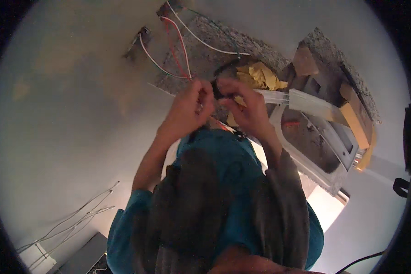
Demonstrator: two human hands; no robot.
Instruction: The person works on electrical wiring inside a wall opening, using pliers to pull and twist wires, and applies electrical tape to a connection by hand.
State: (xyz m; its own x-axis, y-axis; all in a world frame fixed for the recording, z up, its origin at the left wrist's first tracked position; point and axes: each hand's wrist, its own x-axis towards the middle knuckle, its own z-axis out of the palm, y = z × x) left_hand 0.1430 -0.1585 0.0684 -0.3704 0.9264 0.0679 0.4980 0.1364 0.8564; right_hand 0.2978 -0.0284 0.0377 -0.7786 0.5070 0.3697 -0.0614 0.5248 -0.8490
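Observation:
My two hands are raised close together in front of my chest, above a speckled stone counter. My left hand (pixel 189 107) is closed, its fingertips pinched where the red and white electrical wires (pixel 183 43) come down from the wall. My right hand (pixel 246 105) is curled, thumb and fingers closed at a small black thing (pixel 217 90) that looks like a roll of tape; its far side is hidden by the fingers. Another white wire (pixel 205 43) with a dark tip passes above my right hand. An orange-red strand (pixel 219 122) shows below the hands.
Crumpled yellow paper (pixel 260 76) lies just beyond my right hand. To the right are a sink (pixel 317 171), a clear plastic strip (pixel 315 105), a cardboard box (pixel 356 123) and a brownish block (pixel 305 61). Loose white cables (pixel 77 219) hang at the lower left.

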